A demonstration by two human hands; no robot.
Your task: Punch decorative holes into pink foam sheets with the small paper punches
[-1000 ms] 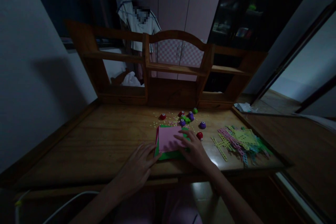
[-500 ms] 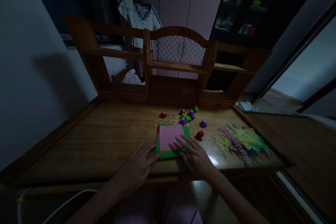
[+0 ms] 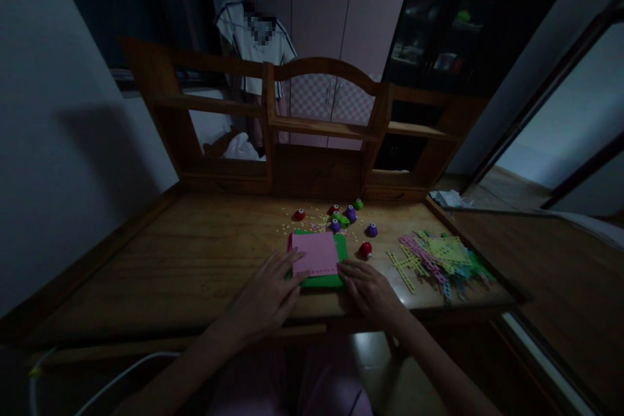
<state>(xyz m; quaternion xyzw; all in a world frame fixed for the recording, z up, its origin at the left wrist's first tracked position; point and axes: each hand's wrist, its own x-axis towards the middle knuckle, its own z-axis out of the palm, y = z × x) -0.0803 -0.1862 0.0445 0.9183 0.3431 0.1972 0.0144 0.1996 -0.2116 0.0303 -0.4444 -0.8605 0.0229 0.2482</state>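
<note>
A square pink sheet (image 3: 315, 252) with a row of small holes along its near edge lies on a larger green sheet (image 3: 342, 248). A strip of red (image 3: 290, 240) shows at the stack's left edge. My left hand (image 3: 275, 287) lies over the left side of the stack, fingertips on the pink sheet, fingers stretched out and holding nothing. At the near right corner, the fingers of my right hand (image 3: 366, 286) are extended and touch the green sheet's edge. Just beyond that hand sits a red punch (image 3: 365, 249).
Several red, green and purple punches (image 3: 351, 213) stand behind the stack among scattered paper bits (image 3: 319, 223). To the right is a pile of perforated coloured strips and sheets (image 3: 446, 253). A wooden shelf unit (image 3: 322, 127) rises along the desk's back.
My right hand has drawn back from the pink sheet to the stack's right edge. My left fingers have moved forward onto the pink sheet. The camera view has shifted slightly.
</note>
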